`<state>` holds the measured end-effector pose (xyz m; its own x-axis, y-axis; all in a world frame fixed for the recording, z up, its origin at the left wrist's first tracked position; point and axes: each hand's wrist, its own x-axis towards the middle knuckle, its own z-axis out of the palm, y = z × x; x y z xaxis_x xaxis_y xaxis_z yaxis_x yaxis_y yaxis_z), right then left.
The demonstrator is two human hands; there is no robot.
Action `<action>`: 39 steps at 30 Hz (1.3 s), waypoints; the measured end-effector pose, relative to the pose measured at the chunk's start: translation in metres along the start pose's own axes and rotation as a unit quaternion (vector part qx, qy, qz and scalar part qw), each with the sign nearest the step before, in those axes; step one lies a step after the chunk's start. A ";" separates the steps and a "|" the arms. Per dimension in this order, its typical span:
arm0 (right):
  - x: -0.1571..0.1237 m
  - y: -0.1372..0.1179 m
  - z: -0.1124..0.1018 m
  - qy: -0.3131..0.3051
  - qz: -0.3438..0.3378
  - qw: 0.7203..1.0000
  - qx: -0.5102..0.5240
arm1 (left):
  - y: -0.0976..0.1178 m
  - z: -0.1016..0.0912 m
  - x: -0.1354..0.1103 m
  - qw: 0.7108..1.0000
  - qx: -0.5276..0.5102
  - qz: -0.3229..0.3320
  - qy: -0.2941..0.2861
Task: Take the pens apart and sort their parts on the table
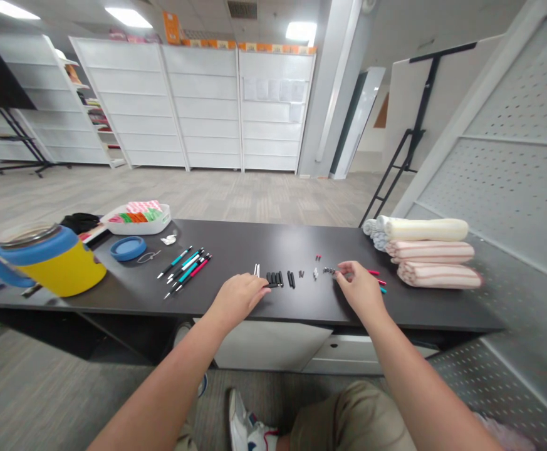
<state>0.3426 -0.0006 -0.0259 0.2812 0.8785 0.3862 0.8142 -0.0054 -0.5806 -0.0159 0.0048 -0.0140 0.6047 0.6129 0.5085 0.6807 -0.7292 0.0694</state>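
My left hand [240,297] is closed, thumb and index finger at a short black pen grip [272,285] lying crosswise. Several more black grips [276,277] stand in a row beside it, with thin silvery tubes [257,270] behind the fingers. My right hand [360,288] is curled in a pinch over a small cluster of metal pen parts [328,270]; whatever its fingertips hold is too small to make out. Red and teal pen barrels [383,282] show partly behind this hand. Between the hands lie two longer black pieces [291,279], tiny dark springs [301,274] and small red pieces [318,257].
Several assembled pens [186,270] lie on the dark table [235,241] at left. Further left are a blue lid [128,248], a yellow mug [66,263] and a white tray [136,227] of packets. Rolled towels [435,250] are stacked at right beside a perforated panel [512,188].
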 end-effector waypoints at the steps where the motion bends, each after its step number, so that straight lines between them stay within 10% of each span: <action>1: -0.005 -0.006 -0.002 0.013 -0.015 1.000 0.012 | 0.000 0.000 0.000 1.000 0.001 0.003 0.001; 13: -0.046 -0.111 0.034 -0.256 -0.217 0.931 0.145 | 0.006 -0.007 -0.002 0.999 0.004 0.053 -0.009; 27: -0.044 -0.107 0.037 -0.273 -0.163 0.934 0.164 | 0.002 0.000 -0.005 0.999 0.020 0.047 0.011; 39: -0.041 -0.104 0.032 -0.324 -0.191 0.908 0.184 | 0.023 -0.014 0.003 0.990 0.050 0.041 -0.124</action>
<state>0.2297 -0.0205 -0.0043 -0.4410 0.8799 0.1770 0.5304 0.4146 -0.7394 -0.0042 -0.0148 0.0013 0.7341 0.6182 0.2809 0.6552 -0.7535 -0.0540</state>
